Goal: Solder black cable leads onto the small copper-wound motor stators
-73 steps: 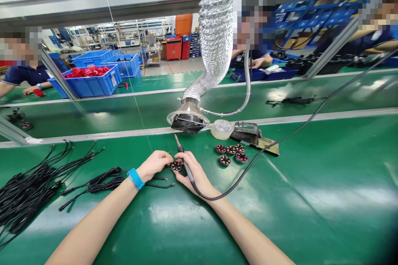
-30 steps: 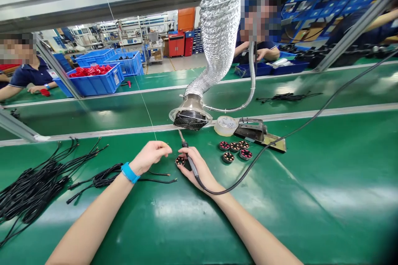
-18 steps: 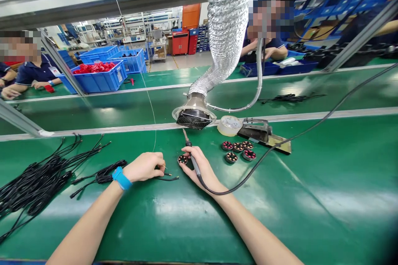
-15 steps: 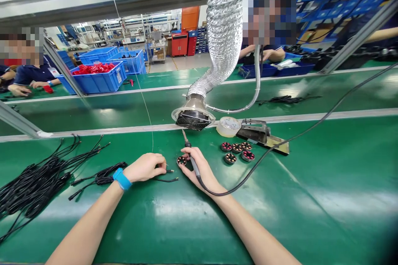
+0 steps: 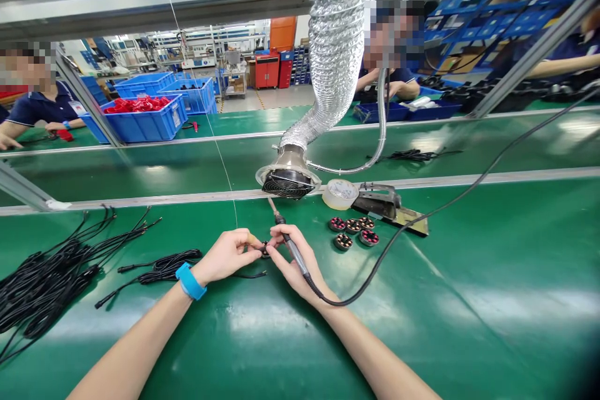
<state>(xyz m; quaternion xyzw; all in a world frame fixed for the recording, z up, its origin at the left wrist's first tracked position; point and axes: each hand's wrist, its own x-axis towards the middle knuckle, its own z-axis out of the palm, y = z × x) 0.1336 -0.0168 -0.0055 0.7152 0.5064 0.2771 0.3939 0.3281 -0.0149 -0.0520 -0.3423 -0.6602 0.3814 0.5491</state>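
Note:
My left hand [image 5: 234, 254], with a blue band at the wrist, pinches the end of a black cable [image 5: 250, 275] against a small round part [image 5: 265, 250]. My right hand [image 5: 293, 256] holds that round part between thumb and fingers, and a soldering iron [image 5: 294, 252] lies across the same hand, its tip pointing up and away. The fingertips of both hands meet at the part and hide most of it. The rest of the cable lies coiled [image 5: 166, 267] left of my left hand. Several similar round parts [image 5: 344, 241] sit to the right.
A fume duct [image 5: 288, 178] hangs just beyond my hands. Clear tape [image 5: 340, 194] and a metal stand [image 5: 394, 207] are behind the round parts. Black cables [image 5: 51, 281] pile at the left. A thin wire [image 5: 220, 150] hangs down. People work across the bench near blue bins [image 5: 145, 122].
My left hand has moved right with the cable end and now meets the round part in my right hand. The coiled cable has shifted slightly.

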